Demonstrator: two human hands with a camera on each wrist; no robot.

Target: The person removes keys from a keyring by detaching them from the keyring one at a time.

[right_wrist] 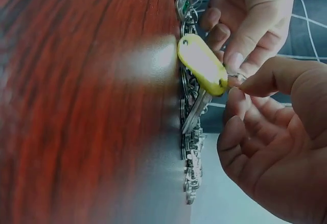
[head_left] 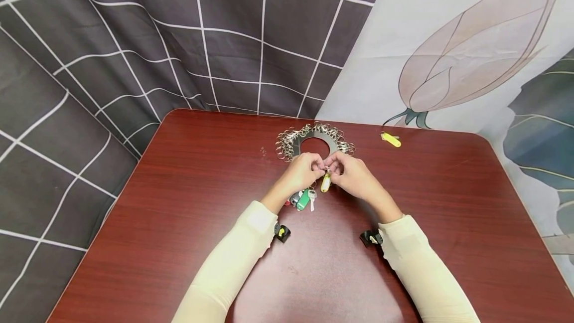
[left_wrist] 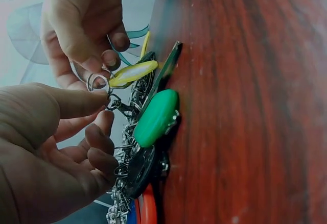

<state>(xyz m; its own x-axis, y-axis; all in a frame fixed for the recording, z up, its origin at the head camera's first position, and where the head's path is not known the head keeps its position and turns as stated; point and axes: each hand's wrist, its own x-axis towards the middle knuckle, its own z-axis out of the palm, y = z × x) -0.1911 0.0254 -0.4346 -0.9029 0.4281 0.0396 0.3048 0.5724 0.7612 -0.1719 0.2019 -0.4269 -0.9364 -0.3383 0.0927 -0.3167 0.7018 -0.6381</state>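
Plastic tag, metal rings, glossy wood-grain table

We wear plain, pale cream long sleeves, lightly creased and reaching the wrists above our bare hands, with small black devices at the inner cuffs, the left device bearing a yellow spot, the right device a paler one.

Pale glare on the glossy tabletop, wrist views dimmer.
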